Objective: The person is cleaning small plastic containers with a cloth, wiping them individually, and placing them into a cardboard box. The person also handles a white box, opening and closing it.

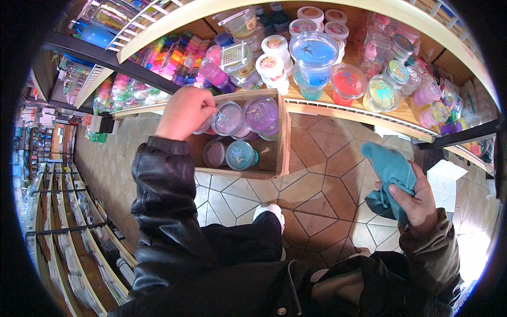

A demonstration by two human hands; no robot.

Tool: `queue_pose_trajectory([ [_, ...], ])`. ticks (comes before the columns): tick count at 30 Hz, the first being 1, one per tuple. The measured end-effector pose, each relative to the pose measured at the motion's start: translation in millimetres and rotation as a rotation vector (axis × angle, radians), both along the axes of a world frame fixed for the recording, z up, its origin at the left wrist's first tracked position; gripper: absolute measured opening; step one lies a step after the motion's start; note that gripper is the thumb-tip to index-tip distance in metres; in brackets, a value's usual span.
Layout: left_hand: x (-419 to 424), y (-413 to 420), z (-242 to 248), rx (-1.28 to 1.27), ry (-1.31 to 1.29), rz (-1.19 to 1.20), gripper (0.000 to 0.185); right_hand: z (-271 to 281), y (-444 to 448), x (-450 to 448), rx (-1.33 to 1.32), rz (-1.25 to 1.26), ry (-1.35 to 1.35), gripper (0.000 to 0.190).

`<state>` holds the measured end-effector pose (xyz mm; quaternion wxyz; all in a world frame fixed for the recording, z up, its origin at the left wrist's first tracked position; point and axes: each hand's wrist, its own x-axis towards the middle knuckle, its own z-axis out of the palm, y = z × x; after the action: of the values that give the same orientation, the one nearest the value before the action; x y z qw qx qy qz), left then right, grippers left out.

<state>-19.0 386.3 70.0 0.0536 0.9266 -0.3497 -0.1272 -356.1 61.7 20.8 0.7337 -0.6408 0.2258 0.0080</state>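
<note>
My right hand [420, 202] grips a bunched teal cloth [390, 170], out to the right above the tiled floor. Over the left end of an open cardboard box [283, 138] is my left hand [186, 113], its fingers curled; whether they hold anything cannot be made out. Inside the box sit round clear-lidded tubs: a purple tub [260, 113], a pale lilac tub [227, 118], a teal tub [240, 155] and a dark mauve tub [214, 153]. My left sleeve hides the box's left side. The box is close against the shelf's front edge.
On the wooden shelf [295, 89] stand a blue tub [315, 49], a red tub [347, 84], a yellow tub [381, 93] and several white jars [271, 66]. A white carton [445, 182] is at right. Stationery racks [75, 233] line the left. My shoe [273, 212] shows below the box.
</note>
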Motion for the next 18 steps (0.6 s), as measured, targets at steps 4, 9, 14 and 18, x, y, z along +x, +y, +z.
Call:
queue_pose_trajectory([
  [4, -15, -7, 16, -0.236, 0.093, -0.007, 0.014, -14, -10, -3, -0.307, 0.059, 0.072, 0.053],
  [9, -58, -53, -11, -0.43, 0.209, -0.312, 0.013, -31, -10, -7, -0.369, 0.151, 0.29, 0.055],
  [14, -144, -92, -71, -0.136, 0.343, -0.73, 0.011, -34, -3, -7, -0.438, 0.355, 0.258, 0.052],
  [18, -155, -86, -94, -0.161, -0.095, -0.835, 0.016, -32, -4, -8, -0.348, 0.417, 0.329, 0.055],
])
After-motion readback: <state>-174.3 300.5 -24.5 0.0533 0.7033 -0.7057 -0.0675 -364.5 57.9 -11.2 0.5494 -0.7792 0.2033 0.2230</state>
